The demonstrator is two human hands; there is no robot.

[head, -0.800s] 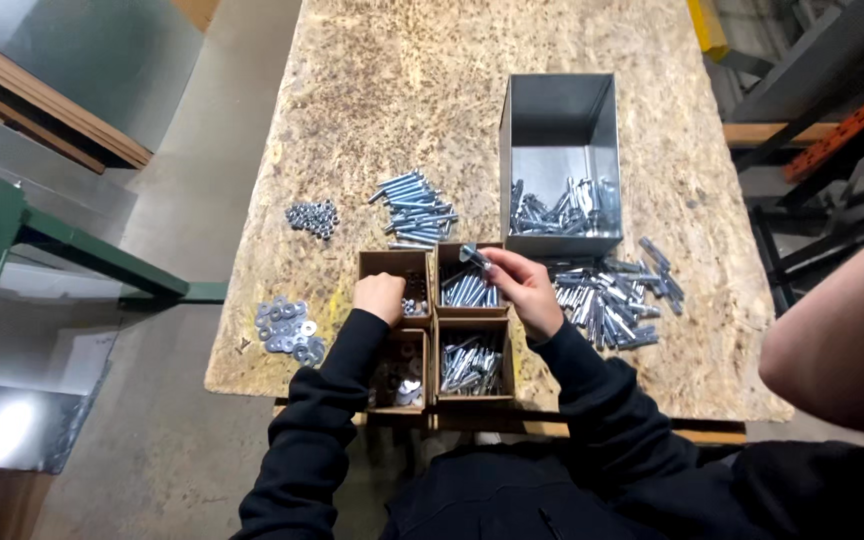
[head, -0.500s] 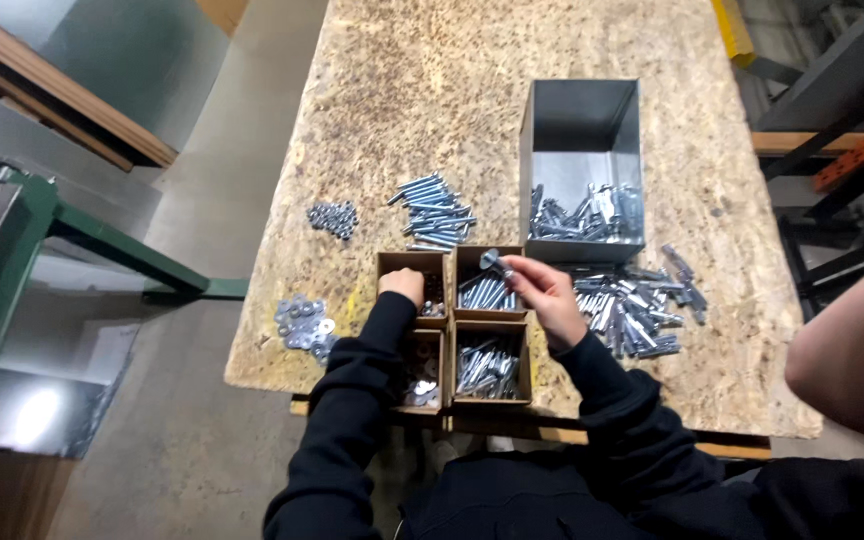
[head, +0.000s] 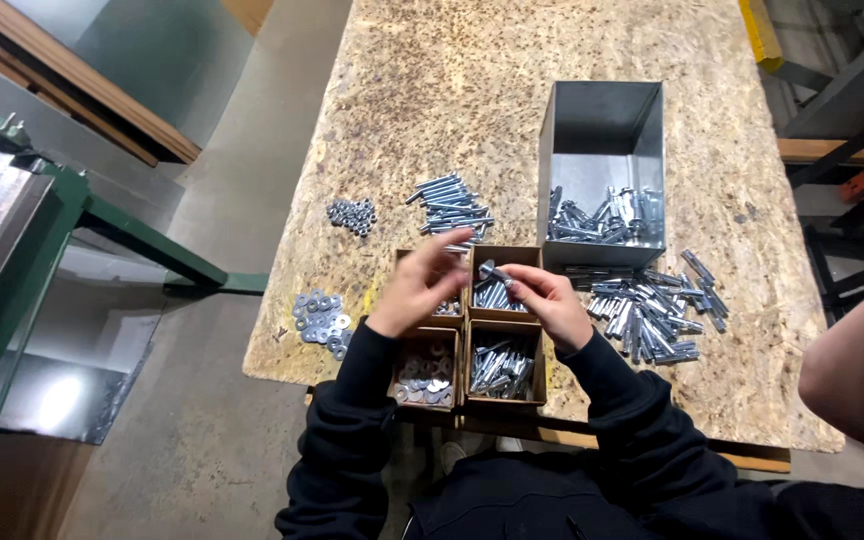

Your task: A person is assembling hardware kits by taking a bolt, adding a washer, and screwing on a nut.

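Since 0.5 s ago the left hand [head: 420, 288] has lifted off the left cardboard box and now hovers with its fingers loosely spread and reaching toward the right hand [head: 544, 298], holding nothing that can be made out. The right hand pinches a short zinc-plated steel bolt [head: 493, 272] between thumb and fingertips above the back right brown cardboard box [head: 503, 290], much where it was then. Judged from this, the 2 hands look to be meeting on that 1 bolt, perhaps to fit something onto it; whether the left fingers carry a small part cannot be told.

Going left to right: a green steel machine frame [head: 102, 215] stands over the grey concrete floor [head: 202, 440]. On the pale chipboard worktop [head: 472, 90] lie a flat cluster of silver washers [head: 319, 318], a small heap of dark steel nuts [head: 351, 213] and a loose bundle of long silver bolts [head: 450, 205]. The 4 small open cardboard boxes sit at the near edge; the front left one [head: 426, 372] holds washers, the front right one [head: 501, 368] bolts. Behind them stands a tall galvanised sheet-metal bin [head: 602, 150] with bolts inside, and beside it a spread pile of silver bolts [head: 652, 305]. A bare forearm of another person [head: 857, 365] enters at the right edge.
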